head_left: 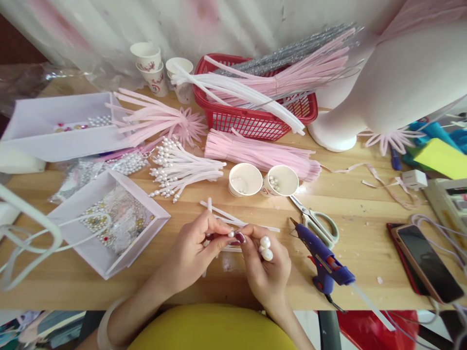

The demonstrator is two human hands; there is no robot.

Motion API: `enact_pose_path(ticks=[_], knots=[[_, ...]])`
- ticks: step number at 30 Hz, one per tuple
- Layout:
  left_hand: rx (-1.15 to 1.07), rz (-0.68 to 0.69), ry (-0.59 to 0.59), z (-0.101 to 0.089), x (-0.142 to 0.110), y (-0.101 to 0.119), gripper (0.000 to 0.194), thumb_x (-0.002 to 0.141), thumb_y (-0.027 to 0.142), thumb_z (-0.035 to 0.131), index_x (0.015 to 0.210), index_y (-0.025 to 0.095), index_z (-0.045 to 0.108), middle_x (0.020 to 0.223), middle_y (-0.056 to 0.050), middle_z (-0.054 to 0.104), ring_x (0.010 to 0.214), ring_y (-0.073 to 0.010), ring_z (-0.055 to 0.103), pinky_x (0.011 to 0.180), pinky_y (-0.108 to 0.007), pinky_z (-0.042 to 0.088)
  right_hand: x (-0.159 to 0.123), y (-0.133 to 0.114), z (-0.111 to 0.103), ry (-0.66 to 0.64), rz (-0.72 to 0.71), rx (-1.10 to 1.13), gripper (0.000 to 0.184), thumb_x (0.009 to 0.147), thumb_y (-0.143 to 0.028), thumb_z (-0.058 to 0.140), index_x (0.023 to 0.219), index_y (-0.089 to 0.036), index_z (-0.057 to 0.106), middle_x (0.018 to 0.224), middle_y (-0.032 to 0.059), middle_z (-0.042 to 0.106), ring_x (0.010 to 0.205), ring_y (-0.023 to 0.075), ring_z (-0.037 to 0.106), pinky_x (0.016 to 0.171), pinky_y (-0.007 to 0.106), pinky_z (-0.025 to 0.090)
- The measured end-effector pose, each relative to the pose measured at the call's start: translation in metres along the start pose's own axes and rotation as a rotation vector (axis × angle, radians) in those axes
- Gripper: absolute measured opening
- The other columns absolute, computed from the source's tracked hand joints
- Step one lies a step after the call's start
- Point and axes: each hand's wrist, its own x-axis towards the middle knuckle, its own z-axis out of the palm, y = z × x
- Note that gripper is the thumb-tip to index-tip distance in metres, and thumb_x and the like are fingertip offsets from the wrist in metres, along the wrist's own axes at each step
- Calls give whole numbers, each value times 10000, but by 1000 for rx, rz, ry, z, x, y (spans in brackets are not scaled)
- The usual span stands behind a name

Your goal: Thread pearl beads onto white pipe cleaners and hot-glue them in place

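Note:
My left hand is closed in a pinch on a small white pearl bead above the table. A white fuzzy stem sticks up behind its fingers; whether the hand grips it I cannot tell. Fingertips of my right hand meet the left ones at the bead. Larger pearl beads sit against the right hand's curled fingers. Several loose white stems lie under and behind both hands. Beyond them is a bundle of white stems tipped with pearls, near two paper cups with beads inside.
A blue glue gun and scissors lie to the right, with a phone farther over. Left stands a white box of beads. Pink stems lie before a red basket. A white mannequin form stands back right.

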Motion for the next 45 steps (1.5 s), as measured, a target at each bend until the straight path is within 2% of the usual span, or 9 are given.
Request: enact_pose_path(ticks=[5, 10, 14, 18, 23, 28, 34, 39, 45], knots=[[-72, -35, -20, -1, -2, -2, 182, 920, 321, 689, 839, 204, 575, 840, -17, 718, 680, -128, 639, 592, -228, 476, 0, -2, 1, -10, 35, 59, 148, 939, -93, 594, 949, -223, 664, 707, -30, 722, 580, 129, 693, 584, 193, 554], [-235, -77, -53, 4, -1, 0, 336, 896, 464, 711, 823, 206, 509, 734, -11, 688, 593, -125, 606, 518, -229, 429, 1, -4, 2, -15, 16, 52, 126, 955, -128, 572, 932, -219, 657, 620, -28, 674, 500, 141, 630, 522, 221, 529], [-287, -74, -65, 6, 3, 4, 425, 852, 525, 745, 779, 216, 462, 629, 37, 613, 531, -102, 540, 493, -219, 414, 1, -6, 2, -11, 0, 8, 114, 951, -145, 584, 933, -229, 660, 624, -15, 699, 494, 156, 626, 522, 240, 532], [-310, -60, -81, 8, 0, 6, 436, 849, 522, 750, 769, 221, 445, 641, 49, 582, 536, -97, 539, 486, -214, 411, 2, -3, 3, -22, 8, 42, 158, 933, -96, 581, 964, -231, 655, 666, -23, 733, 531, 144, 658, 561, 224, 537], [-381, -101, -166, 14, -4, 10, 457, 854, 537, 741, 750, 225, 422, 626, 46, 593, 506, -86, 510, 482, -213, 394, 3, 1, 3, 153, 54, 8, 129, 923, -103, 633, 908, -224, 677, 664, -37, 668, 492, 108, 539, 478, 198, 446], [-399, -30, -129, 10, -1, 14, 440, 847, 510, 761, 749, 223, 441, 564, 31, 650, 454, -85, 494, 453, -197, 395, -1, -4, -2, 77, 123, 182, 143, 922, -118, 660, 930, -255, 699, 574, -96, 500, 442, 78, 398, 427, 185, 336], [-202, -12, -68, 2, -5, 15, 400, 848, 490, 765, 738, 202, 510, 664, -1, 677, 543, -110, 609, 511, -211, 473, -3, -11, -7, -50, -3, 236, 304, 911, -21, 631, 1072, -269, 703, 786, -28, 757, 618, 129, 689, 580, 214, 539], [-122, 35, -58, -3, -7, 16, 350, 864, 464, 753, 752, 195, 559, 708, -2, 670, 589, -123, 646, 546, -224, 510, -1, -9, -10, -75, -42, 152, 293, 897, -19, 635, 1042, -264, 703, 814, -26, 774, 651, 128, 720, 626, 200, 565], [-77, -38, -151, -7, -5, 15, 237, 906, 381, 725, 820, 203, 595, 744, -7, 728, 651, -126, 684, 591, -214, 519, -2, -7, -13, -102, -73, 101, 308, 888, -10, 600, 1043, -260, 695, 839, -26, 787, 661, 129, 729, 644, 200, 567]])
